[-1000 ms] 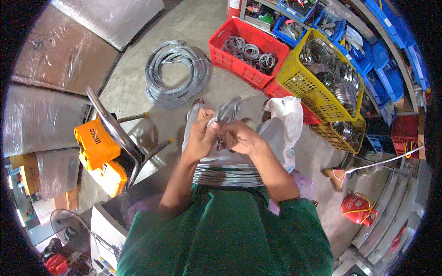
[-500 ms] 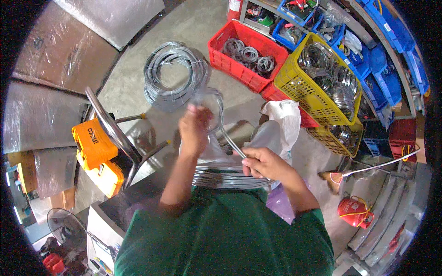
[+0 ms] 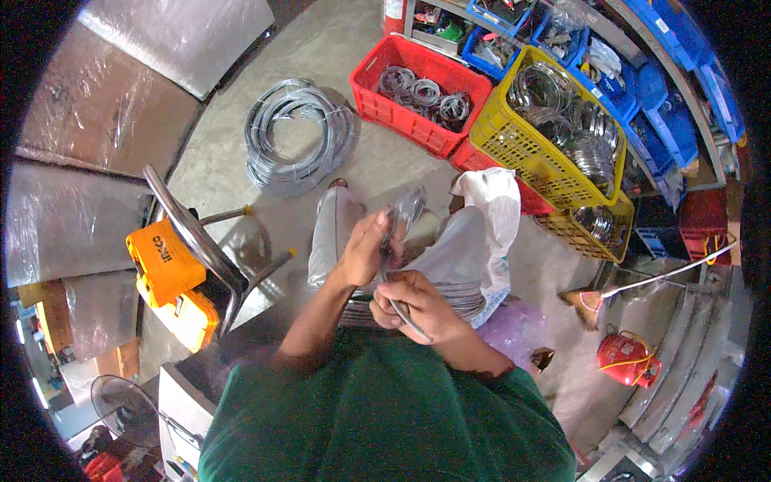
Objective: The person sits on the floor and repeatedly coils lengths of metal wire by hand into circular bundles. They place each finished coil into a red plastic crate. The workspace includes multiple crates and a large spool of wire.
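L edge: plastic-wrapped boxes (image 3: 100,112), stacked. Just R of them, orange case (image 3: 165,261) w/ a second yellow-orange case (image 3: 183,317) below it, both beside bent metal tube frame (image 3: 193,221). Next, on concrete floor: lg. grey wire coil (image 3: 273,169), lying flat, tied at several pts.

Ctr: L hand (image 3: 365,251), fingers closed approx. round small wire bundle (image 3: 411,205); bundle is above the lap, its loops sticking up past the fingers, blurred, so no. of turns can't be told. R hand (image 3: 418,304) just below & to R, narrow grip, fist round wire length (image 3: 411,321), free end pointing lower R; can't tell if it joins the bundle. Hands close tog. Under them, across lap, more wire turns (image 3: 466,299).

Beyond, upper ctr.: red crate (image 3: 401,124) w/ sm. wire coils inside. R of lap: white bag (image 3: 502,205). Farther R: yellow crate (image 3: 522,153) w/ shiny coils, then broom (image 3: 590,305), red cylinder (image 3: 622,359) w/ yellow strap, blue bins (image 3: 673,128) on shelving.
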{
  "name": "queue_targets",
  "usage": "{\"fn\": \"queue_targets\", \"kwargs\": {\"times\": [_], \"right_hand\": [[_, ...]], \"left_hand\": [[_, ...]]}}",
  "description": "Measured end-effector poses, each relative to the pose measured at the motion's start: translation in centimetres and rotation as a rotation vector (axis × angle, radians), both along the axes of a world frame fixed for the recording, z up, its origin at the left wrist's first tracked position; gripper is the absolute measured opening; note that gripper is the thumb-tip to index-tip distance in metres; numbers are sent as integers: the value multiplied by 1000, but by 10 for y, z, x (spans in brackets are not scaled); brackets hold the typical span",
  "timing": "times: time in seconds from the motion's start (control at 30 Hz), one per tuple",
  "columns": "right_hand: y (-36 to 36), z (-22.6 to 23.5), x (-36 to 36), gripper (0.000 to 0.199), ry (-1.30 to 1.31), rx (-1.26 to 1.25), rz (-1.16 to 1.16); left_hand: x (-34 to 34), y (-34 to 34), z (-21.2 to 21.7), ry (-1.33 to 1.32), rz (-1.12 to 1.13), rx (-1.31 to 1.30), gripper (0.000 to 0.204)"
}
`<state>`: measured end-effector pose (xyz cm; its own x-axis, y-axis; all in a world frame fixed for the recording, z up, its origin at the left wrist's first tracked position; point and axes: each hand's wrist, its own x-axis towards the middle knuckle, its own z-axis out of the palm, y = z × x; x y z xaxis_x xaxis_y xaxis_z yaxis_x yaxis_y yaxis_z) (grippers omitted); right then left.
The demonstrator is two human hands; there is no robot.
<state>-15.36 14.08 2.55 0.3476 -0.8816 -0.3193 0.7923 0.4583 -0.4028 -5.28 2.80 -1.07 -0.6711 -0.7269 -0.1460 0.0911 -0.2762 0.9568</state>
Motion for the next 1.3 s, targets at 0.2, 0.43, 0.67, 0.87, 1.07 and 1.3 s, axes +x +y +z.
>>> {"fn": "queue_targets", "kwargs": {"times": [0.2,0.43,0.67,0.87,1.07,1.3], "right_hand": [[-28,4,2,43,-62,312,-44],[-30,-9,-16,36,578,30,-67],[-39,-16,-45,38,1888,-729,-179],[-31,-44,-29,37,1519,-555,-186],[-26,-55,-29,35,1560,-676,-208],[-26,-52,-33,33,1744,-863,-304]], "left_hand": [[25,-5,-23,-193,-69,-675,84],[48,16,-32,-216,14,-152,59],[42,33,-22,-198,180,258,54],[38,25,-20,-243,211,261,48],[26,27,-20,-35,453,351,25],[41,14,-14,-372,97,61,19]]}}
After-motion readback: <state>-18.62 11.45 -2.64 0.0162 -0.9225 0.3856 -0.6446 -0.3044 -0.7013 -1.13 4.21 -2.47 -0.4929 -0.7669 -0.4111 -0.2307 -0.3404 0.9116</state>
